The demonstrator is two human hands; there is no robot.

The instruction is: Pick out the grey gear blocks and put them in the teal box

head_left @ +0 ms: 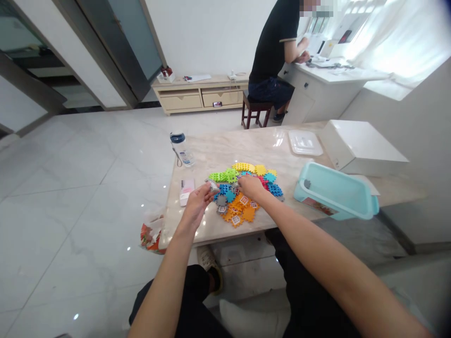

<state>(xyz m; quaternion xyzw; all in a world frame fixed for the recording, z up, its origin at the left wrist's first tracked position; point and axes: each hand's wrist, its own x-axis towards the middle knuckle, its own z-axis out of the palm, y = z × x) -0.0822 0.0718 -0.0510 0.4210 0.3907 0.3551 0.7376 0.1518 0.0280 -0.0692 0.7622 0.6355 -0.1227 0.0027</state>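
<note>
Bare forearms [160, 286] reach up from the bottom of the frame. A small grey piece [212, 186] is pinched in the left hand [199, 203]; the right hand [248, 187] is curled down on the pile, its grip unclear. Multicoloured interlocking plastic tiles [243, 202] are heaped at centre on the marble table [197, 233], near its front edge, with open tabletop behind and a teal plastic bin [334, 190] to the right.
</note>
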